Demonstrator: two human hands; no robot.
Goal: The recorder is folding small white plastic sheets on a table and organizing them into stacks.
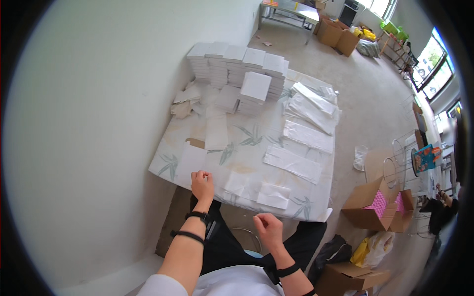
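My left hand (202, 185) is at the near left edge of the table, fingers curled together, by the lower end of a white flat sheet or sleeve (191, 162). A strip of brown card (196, 143) shows at the far end of that sheet. My right hand (269, 230) is closed in a loose fist above my lap, off the table's near edge. Whatever either hand pinches, if anything, is hidden. Between them on the table lie a small clear-white packet (238, 184) and a folded white packet (273, 196).
Stacks of white flat boxes or pads (232, 61) stand at the back of the table (252, 153). White plastic sleeves (308, 135) lie in piles along its right side. Scraps of brown card (183, 103) sit at the left by the wall. Open cartons (377, 204) stand on the floor at right.
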